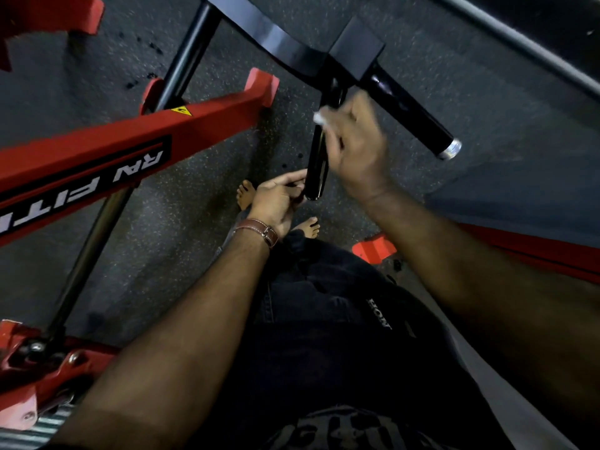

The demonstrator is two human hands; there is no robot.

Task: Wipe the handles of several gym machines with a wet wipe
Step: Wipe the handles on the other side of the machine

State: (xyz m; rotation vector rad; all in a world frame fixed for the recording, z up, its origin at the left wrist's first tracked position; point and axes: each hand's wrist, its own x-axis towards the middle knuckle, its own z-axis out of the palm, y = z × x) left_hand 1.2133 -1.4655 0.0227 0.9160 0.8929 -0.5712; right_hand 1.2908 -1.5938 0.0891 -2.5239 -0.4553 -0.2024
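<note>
Handle (317, 164), black, hangs mid-frame from the black bracket (355, 48). Right hand (355, 142) wraps its upper part, pressing a white wipe (319, 117) against it; wipe mostly hidden under the fingers. Left hand (279, 199) pinches the handle's lower end, fingers curled, exact contact blurry. Second handle (418, 120) juts right. Red frame (107, 157) on the left.

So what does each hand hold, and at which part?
The right hand grips the wipe against the upper handle; the left hand pinches the handle's lower end.
</note>
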